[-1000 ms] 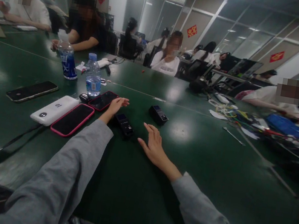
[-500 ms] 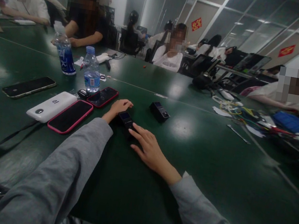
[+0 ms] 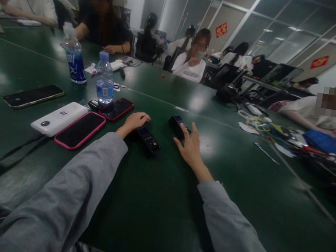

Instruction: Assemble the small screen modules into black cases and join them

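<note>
Head view: right hand [image 3: 191, 147] splays its fingers at the far box [image 3: 175, 121], apparently a reach needing closure, while left hand [image 3: 133, 122] curls by the near box [image 3: 149, 139], grip unclear.

Loose grey long sleeves [image 3: 69, 187], softly creased, plain cuffs [image 3: 209, 185], bare slim fingers [image 3: 194, 131].

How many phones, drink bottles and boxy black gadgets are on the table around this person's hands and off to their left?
Phones: 3, two with pinkish-red edges
Drink bottles: 2
Boxy black gadgets: 2, one partly behind the right hand
Total: 7
</note>
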Tool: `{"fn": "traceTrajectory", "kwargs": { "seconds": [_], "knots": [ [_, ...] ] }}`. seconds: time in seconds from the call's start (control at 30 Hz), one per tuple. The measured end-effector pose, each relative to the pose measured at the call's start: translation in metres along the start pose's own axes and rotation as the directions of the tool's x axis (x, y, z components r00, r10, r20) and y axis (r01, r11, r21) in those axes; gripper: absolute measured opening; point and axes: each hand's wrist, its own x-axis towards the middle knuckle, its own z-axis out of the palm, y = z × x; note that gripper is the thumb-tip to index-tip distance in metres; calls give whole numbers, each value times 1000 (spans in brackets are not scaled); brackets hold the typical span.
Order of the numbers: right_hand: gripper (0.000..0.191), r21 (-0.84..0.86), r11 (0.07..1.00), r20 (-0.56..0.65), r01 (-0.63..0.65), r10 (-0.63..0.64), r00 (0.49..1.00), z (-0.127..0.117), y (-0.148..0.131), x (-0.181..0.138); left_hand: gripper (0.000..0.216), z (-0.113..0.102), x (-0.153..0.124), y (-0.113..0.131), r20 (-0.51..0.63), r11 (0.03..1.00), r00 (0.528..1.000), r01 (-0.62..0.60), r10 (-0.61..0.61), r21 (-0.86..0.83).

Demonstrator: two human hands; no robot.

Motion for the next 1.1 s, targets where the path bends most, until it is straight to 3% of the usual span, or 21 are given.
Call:
{"fn": "traceTrajectory", "kwargs": {
  "seconds": [0.1,0.23,0.47,0.63,0.8,0.9,0.97,1.03,1.1],
  "knots": [
    [51,48,998,54,-44,42,998,7,10,0,37,0,-1,0,9,1000,1000,3,-3,4],
    [41,110,988,13,-111,110,994,3,3,-3,37,0,0,0,7,1000,1000,-8,8,3],
    [50,81,994,30,-73,71,997,-6,-7,-3,37,0,-1,0,2,1000,1000,-9,9,12],
    [59,117,993,123,0,-15,992,-6,-21,-5,36,-1,-1,1,4,1000,1000,-12,12,13],
    [57,116,992,158,-48,29,987,-1,-40,-8,35,1,1,0,0,1000,1000,-16,16,24],
    [52,162,987,58,8,-18,998,-10,-46,-1,35,2,0,0,-10,1000,1000,-10,11,23],
    [51,173,984,-127,45,-23,992,-20,-46,7,36,2,0,-1,-11,1000,1000,-11,11,16],
    [52,158,987,-335,18,37,942,-30,-42,15,37,2,0,-1,-5,1000,1000,-8,8,12],
    [52,144,989,-460,-38,101,882,-34,-35,18,37,2,1,-1,-4,1000,1000,-3,4,19]
  ]
}}
